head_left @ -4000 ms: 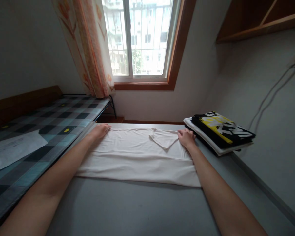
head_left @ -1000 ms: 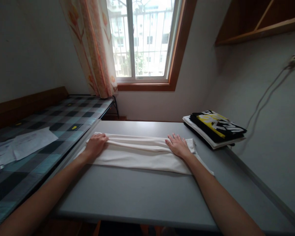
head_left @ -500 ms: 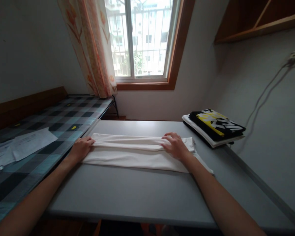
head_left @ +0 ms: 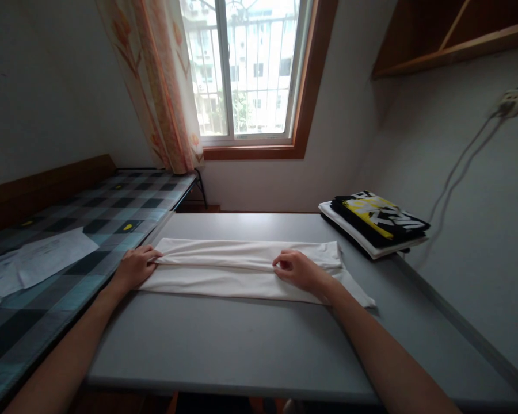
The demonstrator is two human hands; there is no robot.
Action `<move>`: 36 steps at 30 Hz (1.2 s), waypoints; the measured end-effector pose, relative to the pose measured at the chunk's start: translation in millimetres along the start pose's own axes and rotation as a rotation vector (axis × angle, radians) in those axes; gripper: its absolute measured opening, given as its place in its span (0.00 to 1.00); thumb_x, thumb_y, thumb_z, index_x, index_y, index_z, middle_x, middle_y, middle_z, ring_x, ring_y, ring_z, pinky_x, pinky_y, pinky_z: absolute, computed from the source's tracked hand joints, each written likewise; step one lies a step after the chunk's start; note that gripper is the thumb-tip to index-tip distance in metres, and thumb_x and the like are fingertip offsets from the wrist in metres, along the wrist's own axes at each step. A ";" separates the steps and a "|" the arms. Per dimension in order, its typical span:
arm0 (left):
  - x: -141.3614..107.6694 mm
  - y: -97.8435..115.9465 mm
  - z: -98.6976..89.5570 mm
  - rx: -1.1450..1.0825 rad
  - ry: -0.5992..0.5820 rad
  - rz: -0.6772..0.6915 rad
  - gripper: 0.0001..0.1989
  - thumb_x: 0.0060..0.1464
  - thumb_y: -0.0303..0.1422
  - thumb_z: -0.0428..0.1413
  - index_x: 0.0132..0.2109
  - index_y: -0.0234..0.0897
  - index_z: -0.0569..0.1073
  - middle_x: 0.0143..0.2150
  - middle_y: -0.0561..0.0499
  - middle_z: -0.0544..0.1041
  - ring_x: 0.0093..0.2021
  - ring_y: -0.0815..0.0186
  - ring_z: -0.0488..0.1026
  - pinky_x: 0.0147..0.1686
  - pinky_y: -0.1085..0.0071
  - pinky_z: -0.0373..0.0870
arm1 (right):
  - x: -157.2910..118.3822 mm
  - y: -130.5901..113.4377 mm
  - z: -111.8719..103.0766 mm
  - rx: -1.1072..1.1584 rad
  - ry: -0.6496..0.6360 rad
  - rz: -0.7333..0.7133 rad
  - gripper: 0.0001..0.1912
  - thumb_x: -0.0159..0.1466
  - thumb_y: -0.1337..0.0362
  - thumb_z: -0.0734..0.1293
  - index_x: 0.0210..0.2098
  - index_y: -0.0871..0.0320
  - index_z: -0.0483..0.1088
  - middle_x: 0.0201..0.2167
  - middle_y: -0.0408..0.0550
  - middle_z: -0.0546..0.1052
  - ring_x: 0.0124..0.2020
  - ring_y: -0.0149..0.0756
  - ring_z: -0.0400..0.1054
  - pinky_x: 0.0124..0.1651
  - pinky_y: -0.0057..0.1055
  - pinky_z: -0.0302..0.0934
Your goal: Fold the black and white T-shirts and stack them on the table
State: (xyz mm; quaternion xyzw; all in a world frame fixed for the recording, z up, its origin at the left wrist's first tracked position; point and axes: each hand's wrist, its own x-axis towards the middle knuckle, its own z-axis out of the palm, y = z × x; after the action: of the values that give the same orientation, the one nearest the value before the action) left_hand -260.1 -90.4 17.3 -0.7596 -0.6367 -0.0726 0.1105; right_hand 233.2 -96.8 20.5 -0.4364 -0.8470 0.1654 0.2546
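A white cloth (head_left: 224, 279) lies folded into a long strip across the grey table (head_left: 233, 345). At its left end, my left hand (head_left: 136, 267) is closed on the cloth's edge. My right hand (head_left: 297, 269) pinches the folded edge along the middle of the strip, right of centre, with thumb and fingertips together. The right end of the cloth shows a short flap (head_left: 356, 290) that slants toward the front right.
A stack of folded clothes (head_left: 375, 221), black, white and yellow, sits at the table's back right by the wall. Left of the table is a bed with a checked cover (head_left: 142, 201) and papers (head_left: 47, 256). A shelf (head_left: 457, 54) hangs upper right.
My right hand has moved slightly left and toward me, its spread fingers now drawn together on the fold. The cloth's upper layer has shifted a little toward me. My left hand has edged left.
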 end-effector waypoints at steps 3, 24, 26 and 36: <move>0.1 6.7 -9.5 -0.036 0.020 0.013 0.17 0.54 0.38 0.48 0.43 0.42 0.79 0.47 0.46 0.78 0.48 0.55 0.73 0.50 0.58 0.65 | 3.0 10.1 -4.4 -0.002 0.119 0.047 0.13 0.66 0.59 0.62 0.35 0.56 0.78 0.33 0.48 0.77 0.34 0.36 0.69 0.41 0.31 0.61; 40.9 128.3 27.7 -0.139 -0.135 0.148 0.29 0.65 0.49 0.40 0.69 0.46 0.58 0.71 0.44 0.54 0.70 0.47 0.50 0.64 0.45 0.46 | -26.3 42.1 2.3 -0.577 -0.100 0.302 0.34 0.70 0.44 0.47 0.68 0.53 0.55 0.69 0.54 0.55 0.69 0.48 0.47 0.68 0.49 0.43; 33.3 125.7 23.7 -0.122 -0.140 0.072 0.30 0.64 0.50 0.40 0.69 0.48 0.57 0.71 0.42 0.54 0.70 0.44 0.48 0.63 0.39 0.45 | -37.9 54.3 -5.5 -0.599 -0.086 0.374 0.34 0.70 0.45 0.47 0.68 0.54 0.56 0.69 0.55 0.55 0.69 0.49 0.48 0.67 0.50 0.44; 44.9 108.1 24.0 -0.114 -0.218 -0.071 0.34 0.60 0.57 0.40 0.70 0.51 0.54 0.72 0.38 0.50 0.70 0.36 0.46 0.55 0.27 0.43 | -24.7 82.2 -19.9 -0.614 -0.067 0.403 0.32 0.71 0.47 0.49 0.67 0.55 0.58 0.69 0.56 0.56 0.69 0.49 0.48 0.67 0.48 0.45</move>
State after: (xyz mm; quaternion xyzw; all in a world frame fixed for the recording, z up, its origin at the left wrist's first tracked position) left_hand -146.5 -59.3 -2.7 -0.7451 -0.6663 -0.0295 -0.0055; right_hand 310.6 -69.6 -11.7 -0.6448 -0.7621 -0.0357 0.0463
